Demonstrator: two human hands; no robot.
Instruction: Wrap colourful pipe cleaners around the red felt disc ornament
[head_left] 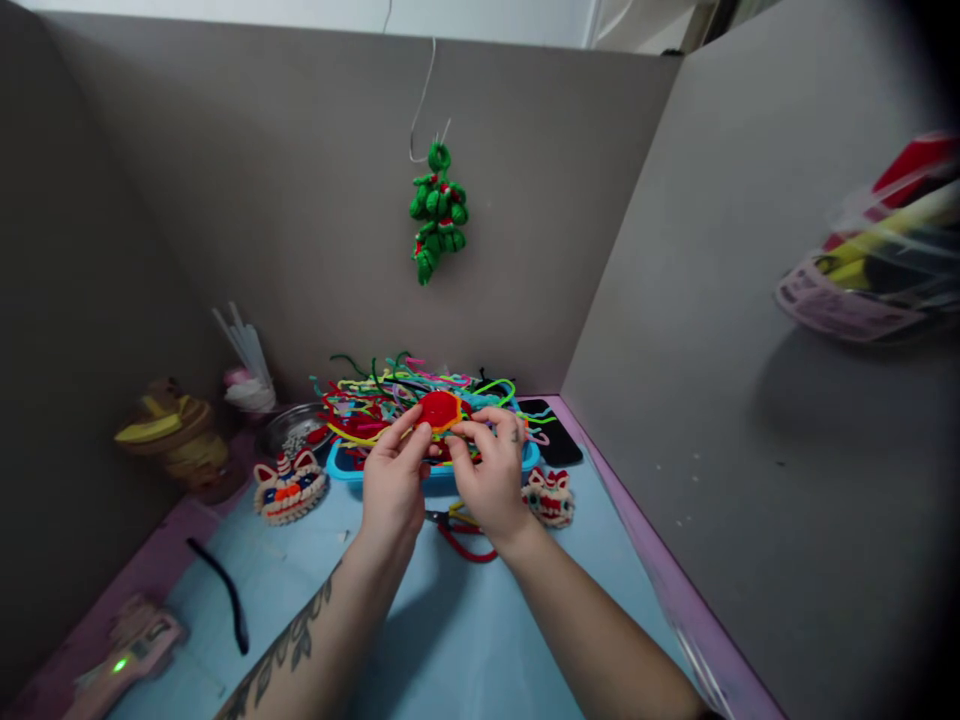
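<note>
Both my hands meet above the blue mat [465, 640] and pinch a small red pipe-cleaner disc [439, 409] with an orange-yellow edge. My left hand [394, 485] grips its left side with thumb and fingers closed. My right hand [491, 475] pinches its right side. Just behind the disc a blue tray [341, 465] holds a tangled heap of coloured pipe cleaners [375, 395]. Under my hands lie red-handled scissors [461, 535].
Two small lion-face pipe-cleaner figures lie on the mat, one at the left [289, 487] and one at the right [550, 497]. A black pipe cleaner [225, 590], a glue gun [131, 650], a metal bowl [289, 428], a phone [551, 430] and a hanging green figure [439, 212] surround them. Grey partition walls enclose the desk.
</note>
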